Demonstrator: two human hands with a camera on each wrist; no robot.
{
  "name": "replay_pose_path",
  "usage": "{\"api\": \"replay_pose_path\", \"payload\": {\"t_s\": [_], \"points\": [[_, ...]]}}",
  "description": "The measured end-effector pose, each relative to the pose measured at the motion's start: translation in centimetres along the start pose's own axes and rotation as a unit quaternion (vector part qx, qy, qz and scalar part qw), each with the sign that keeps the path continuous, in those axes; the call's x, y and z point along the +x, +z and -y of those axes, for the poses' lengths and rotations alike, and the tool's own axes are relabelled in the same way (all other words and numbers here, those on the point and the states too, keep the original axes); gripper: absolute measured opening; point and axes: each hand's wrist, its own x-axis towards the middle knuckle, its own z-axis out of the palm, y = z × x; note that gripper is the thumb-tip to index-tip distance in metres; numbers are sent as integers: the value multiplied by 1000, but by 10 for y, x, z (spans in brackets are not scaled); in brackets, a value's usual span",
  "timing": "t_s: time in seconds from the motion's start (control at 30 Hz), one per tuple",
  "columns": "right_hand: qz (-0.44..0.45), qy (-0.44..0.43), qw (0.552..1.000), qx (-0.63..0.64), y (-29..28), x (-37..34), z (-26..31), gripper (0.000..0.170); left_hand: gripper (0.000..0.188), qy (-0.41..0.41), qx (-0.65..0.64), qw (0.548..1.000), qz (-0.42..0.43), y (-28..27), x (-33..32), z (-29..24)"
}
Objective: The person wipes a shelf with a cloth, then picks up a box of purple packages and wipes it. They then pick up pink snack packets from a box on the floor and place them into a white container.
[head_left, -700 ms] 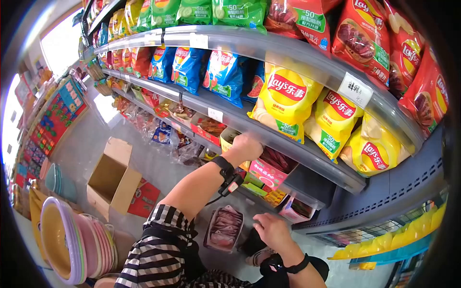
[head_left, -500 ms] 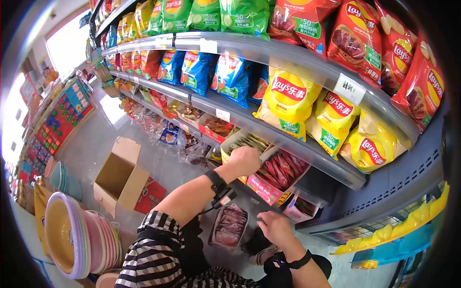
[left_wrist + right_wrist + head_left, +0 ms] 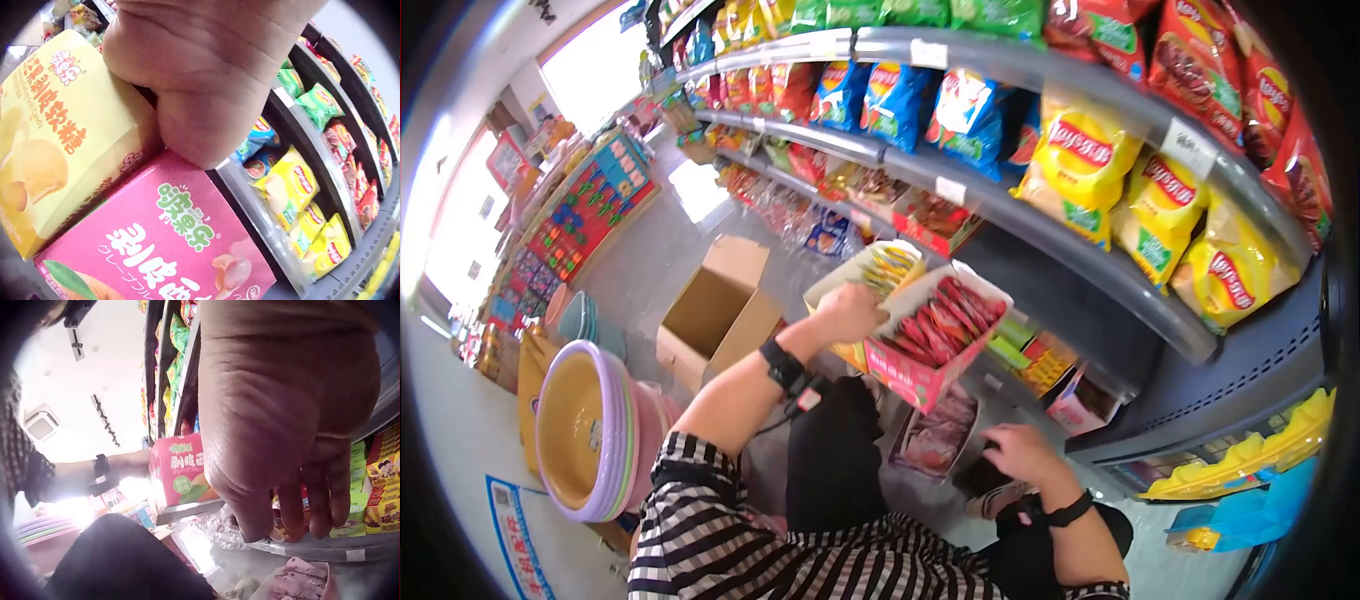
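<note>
My left hand (image 3: 850, 312) grips two candy boxes side by side where their walls meet, its fingers hidden inside. The pink box (image 3: 935, 375) is full of red-pink packets; the yellow box (image 3: 825, 285) holds yellow ones. Both are held up in front of the lower shelf, open tops upward. In the left wrist view the printed fronts of the yellow box (image 3: 44, 131) and pink box (image 3: 187, 231) stand at an angle to each other. My right hand (image 3: 1025, 455) hangs loosely with nothing in it, near a tray of pinkish packets (image 3: 940, 430) on the floor.
Shelves with a grey edge (image 3: 1090, 270) bear chip bags, among them yellow ones (image 3: 1080, 170). An open cardboard box (image 3: 715, 305) stands on the floor at left, behind stacked plastic basins (image 3: 585, 430). More snack boxes (image 3: 1040, 360) sit low on the right.
My left hand has drawn the pink and yellow boxes out from the lower shelf toward my body. The head view has shifted left. My right hand stays low and loose.
</note>
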Motion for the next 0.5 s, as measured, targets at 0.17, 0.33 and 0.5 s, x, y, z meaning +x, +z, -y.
{"api": "replay_pose_path", "payload": {"t_s": [0.17,0.33,0.5], "points": [[-38,46,998,-12,2,-7,-13,26,35,-20,3,999,31,11,19,66],[27,132,990,-42,32,-5,-34,25,35,-40,1,999,37,70,30,125],[223,262,938,-41,98,2,-120,29,35,-147,-37,986,64,143,29,151]]}}
